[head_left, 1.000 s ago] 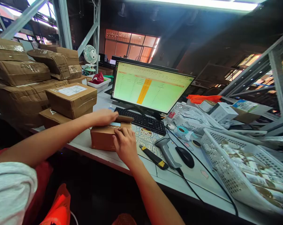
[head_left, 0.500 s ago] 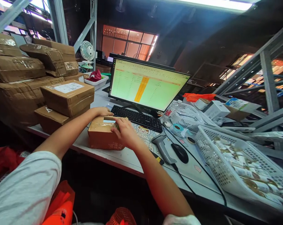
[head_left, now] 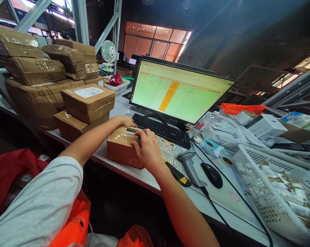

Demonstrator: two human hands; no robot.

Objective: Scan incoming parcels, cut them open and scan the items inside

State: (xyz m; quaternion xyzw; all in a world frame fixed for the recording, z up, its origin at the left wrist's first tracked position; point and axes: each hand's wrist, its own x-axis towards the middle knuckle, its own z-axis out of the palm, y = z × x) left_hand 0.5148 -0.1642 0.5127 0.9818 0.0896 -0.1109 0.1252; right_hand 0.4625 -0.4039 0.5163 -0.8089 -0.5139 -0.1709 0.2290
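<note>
A small taped cardboard box (head_left: 122, 144) rests at the front edge of the desk, a pale label strip on its top. My left hand (head_left: 125, 121) reaches along its left side to the far top edge, with the fingertips partly hidden. Over the right end of the box curves my right hand (head_left: 150, 147), its thumb on the top and its fingers bent around the edge. Both hands hold the box from either side. Behind them lies a black keyboard (head_left: 162, 129). A yellow-and-black utility knife (head_left: 179, 175) lies near my right wrist.
Stacked cardboard boxes (head_left: 89, 103) stand at the left. A monitor (head_left: 149, 87) showing a spreadsheet is behind the keyboard. To the right are a grey barcode scanner (head_left: 192, 168), a black mouse (head_left: 211, 175), cables, tape rolls and a white basket (head_left: 257, 192) of small packed items.
The whole view has shifted, so the desk and its things appear farther right. Both hands stay on the box, with little visible change in their hold.
</note>
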